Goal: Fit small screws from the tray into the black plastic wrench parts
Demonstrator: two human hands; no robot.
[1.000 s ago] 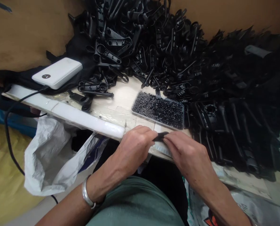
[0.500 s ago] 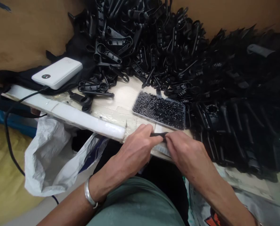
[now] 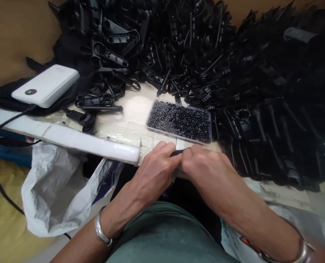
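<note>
At the bench's front edge, my left hand (image 3: 160, 163) is closed around one end of a slim black plastic part (image 3: 178, 152). My right hand (image 3: 203, 162) grips the same part from the other side, its fingertips folded under and out of sight. The two hands almost touch, so only a short dark stretch of the part shows between them. Just beyond them sits a clear plastic box (image 3: 148, 126) full of small black and dark metallic pieces, too small to name exactly.
Black plastic handle-like parts (image 3: 115, 54) are heaped at the back, with more laid in rows (image 3: 260, 142) on the right. A white power bank (image 3: 46, 86) with a cable lies at left. White foam (image 3: 91, 142) lines the bench edge above an open white sack (image 3: 50, 197).
My right hand has moved in closer to my left, covering more of the black part. The whole view has shifted, so the bench things appear further left and slightly higher.
</note>
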